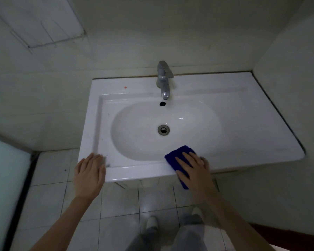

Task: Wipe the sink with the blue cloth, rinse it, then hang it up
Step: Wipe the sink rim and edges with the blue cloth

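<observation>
A white ceramic sink (234, 113) with an oval basin fills the middle of the view, its drain (163, 129) at the bottom of the bowl. The blue cloth (176, 156) lies folded over the sink's front rim, right of centre. My right hand (194, 169) presses flat on the cloth with fingers spread. My left hand (89, 173) rests flat on the sink's front left corner, holding nothing. A chrome tap (164, 79) stands at the back of the sink; no water runs from it.
A thin wire rack (43, 38) hangs on the wall at upper left. Walls close in behind and to the right of the sink. White floor tiles (116, 205) lie below, with my feet near the bottom. A frosted panel (5, 178) stands at the left.
</observation>
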